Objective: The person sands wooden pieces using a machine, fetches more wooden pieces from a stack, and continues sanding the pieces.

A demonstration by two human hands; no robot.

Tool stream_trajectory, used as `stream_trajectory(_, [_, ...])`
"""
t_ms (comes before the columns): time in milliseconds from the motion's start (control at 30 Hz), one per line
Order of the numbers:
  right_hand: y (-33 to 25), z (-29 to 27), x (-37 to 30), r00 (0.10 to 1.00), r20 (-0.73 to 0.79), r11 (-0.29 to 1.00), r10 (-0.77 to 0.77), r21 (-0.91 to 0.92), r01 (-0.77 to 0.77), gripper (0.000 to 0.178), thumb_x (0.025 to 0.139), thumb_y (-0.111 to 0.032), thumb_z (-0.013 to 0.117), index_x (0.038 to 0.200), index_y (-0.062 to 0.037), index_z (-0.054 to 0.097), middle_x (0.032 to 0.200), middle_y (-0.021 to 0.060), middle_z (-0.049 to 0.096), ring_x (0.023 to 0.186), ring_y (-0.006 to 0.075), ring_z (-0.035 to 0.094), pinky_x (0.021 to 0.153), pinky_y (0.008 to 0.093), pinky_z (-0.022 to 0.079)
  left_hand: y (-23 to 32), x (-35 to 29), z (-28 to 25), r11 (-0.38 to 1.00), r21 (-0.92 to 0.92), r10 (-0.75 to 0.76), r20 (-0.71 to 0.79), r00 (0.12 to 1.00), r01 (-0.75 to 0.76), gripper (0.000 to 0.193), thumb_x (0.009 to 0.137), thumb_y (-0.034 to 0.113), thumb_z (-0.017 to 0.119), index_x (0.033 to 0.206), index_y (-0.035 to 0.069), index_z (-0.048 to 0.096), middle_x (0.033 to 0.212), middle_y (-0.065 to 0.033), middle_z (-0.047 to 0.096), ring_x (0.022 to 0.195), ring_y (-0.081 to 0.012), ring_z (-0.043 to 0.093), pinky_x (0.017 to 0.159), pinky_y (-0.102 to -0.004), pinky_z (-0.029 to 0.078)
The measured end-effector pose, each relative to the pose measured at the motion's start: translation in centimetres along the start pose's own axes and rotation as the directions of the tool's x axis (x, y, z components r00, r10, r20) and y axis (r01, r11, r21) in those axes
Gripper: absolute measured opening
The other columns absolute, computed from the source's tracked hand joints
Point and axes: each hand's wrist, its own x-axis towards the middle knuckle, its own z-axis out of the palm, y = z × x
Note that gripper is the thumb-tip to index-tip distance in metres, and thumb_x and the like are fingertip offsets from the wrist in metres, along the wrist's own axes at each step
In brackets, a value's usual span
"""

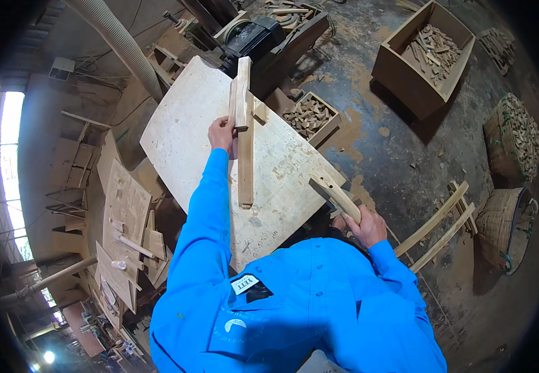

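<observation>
On the pale work board, my left hand (221,132) is closed at the near end of a light wooden strip (241,99), its fingertips against the strip's left edge. Beneath that strip lies a longer, browner wooden bar (245,168), which runs toward me. A small wood block (259,112) sits against its right side. My right hand (368,226), off the board's near right corner, is wrapped around a slightly curved wooden piece (338,198). The far end of that piece shows small dark holes and reaches over the board's corner.
Past the pale board (188,124) stands a machine with a black motor (254,43). A small crate (327,132) of offcuts, a large box (400,87) of wood pieces, wicker baskets (507,227) and leaning curved slats (434,221) are to the right. Plywood sheets (123,211) are left.
</observation>
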Motion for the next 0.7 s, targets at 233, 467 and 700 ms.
stream_trajectory(233, [0.1, 1.3, -0.8, 1.0, 0.002, 0.999, 0.011, 0.04, -0.011, 0.049, 0.096, -0.053, 0.069, 0.094, -0.0043, 0.062, 0.08, 0.0254, 0.071, 0.076, 0.047, 0.071, 0.07, 0.0579, 0.055, 1.7, 0.7, 0.1, 0.998, 0.049, 0.027, -0.007, 1.0, -0.027, 0.028, 0.096, 0.017, 0.079, 0.116, -0.003, 0.077, 0.093, -0.0088, 0.077, 0.072, -0.0124, 0.069, 0.065, -0.0272, 0.059])
stream_trajectory(467, [0.4, 2.6, -1.1, 0.998, -0.053, 0.997, -0.038, 0.068, 0.042, 0.046, 0.096, -0.05, 0.071, 0.093, -0.0049, 0.061, 0.081, 0.0246, 0.072, 0.075, 0.048, 0.07, 0.07, 0.0584, 0.054, 1.3, 1.9, -0.3, 0.999, 0.002, 0.048, -0.044, 0.998, -0.048, 0.03, 0.094, 0.019, 0.081, 0.116, -0.001, 0.078, 0.093, -0.0088, 0.077, 0.073, -0.0129, 0.069, 0.065, -0.0279, 0.058])
stream_trajectory(700, [-0.8, 3.3, -0.4, 0.996, -0.075, 0.996, -0.046, 0.078, 0.052, 0.045, 0.096, -0.049, 0.072, 0.096, -0.0047, 0.063, 0.082, 0.0247, 0.073, 0.075, 0.0478, 0.071, 0.071, 0.0574, 0.055, 2.9, 2.8, -0.2, 0.985, 0.165, 0.074, -0.138, 0.988, -0.051, 0.034, 0.097, 0.03, 0.075, 0.119, 0.005, 0.078, 0.102, -0.0139, 0.077, 0.089, -0.024, 0.072, 0.082, -0.0382, 0.058])
